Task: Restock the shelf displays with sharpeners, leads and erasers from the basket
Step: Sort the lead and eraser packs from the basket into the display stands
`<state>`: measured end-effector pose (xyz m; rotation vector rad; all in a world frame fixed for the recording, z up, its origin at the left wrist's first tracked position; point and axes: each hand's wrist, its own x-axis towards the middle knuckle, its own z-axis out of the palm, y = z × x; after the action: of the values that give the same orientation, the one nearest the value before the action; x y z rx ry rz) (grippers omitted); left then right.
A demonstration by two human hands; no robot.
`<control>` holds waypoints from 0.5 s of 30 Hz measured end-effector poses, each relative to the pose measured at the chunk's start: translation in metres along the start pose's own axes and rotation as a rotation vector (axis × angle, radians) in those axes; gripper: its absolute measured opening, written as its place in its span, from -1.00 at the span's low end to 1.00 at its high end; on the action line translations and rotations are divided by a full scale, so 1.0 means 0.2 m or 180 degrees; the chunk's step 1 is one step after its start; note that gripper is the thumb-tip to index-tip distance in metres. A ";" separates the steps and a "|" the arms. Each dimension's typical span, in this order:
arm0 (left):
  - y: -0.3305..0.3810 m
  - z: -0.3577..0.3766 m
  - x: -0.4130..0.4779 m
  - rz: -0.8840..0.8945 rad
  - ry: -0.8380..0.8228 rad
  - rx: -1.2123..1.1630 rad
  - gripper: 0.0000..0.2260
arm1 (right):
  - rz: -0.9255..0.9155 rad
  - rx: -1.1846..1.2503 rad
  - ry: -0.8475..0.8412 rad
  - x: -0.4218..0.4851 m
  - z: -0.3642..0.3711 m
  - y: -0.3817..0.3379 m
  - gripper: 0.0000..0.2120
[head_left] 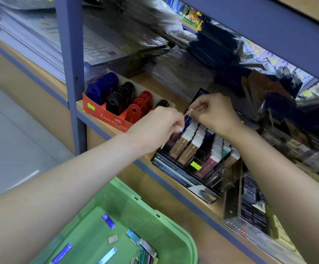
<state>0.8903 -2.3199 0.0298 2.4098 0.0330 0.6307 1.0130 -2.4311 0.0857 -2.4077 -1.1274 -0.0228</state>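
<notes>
Above the rack (pixel 174 174), right hand (pixel 212 113) pinches an upright pack (pixel 187 119).

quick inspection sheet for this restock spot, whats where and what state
surface: wooden shelf, blue front edge
job's things: red sharpener box holds blue, black and red sharpeners; clear display holds slim packs; green basket has loose packs left
clutter: wrapped stationery stacks behind
grippers: left hand and right hand both pinch a dark blue pack over the display
cables: nothing seen
surroundings: tiled floor
</notes>
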 end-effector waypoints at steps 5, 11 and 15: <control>0.02 0.00 -0.03 0.0049 -0.0149 0.0508 -0.72 | -0.0075 -0.0001 -0.0124 0.00 0.05 0.01 -0.95; 0.03 -0.01 -0.20 0.0304 -0.0091 0.0732 -0.56 | -0.0096 -0.0095 -0.0213 0.02 0.05 0.02 -0.94; 0.01 0.03 -0.31 0.0472 -0.0145 0.0978 -0.67 | -0.0076 -0.0211 -0.0419 0.02 0.05 0.02 -0.88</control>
<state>0.8383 -2.3364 -0.0003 2.7420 -0.0740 0.6787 1.0174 -2.4273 0.0763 -2.4851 -1.2320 0.0933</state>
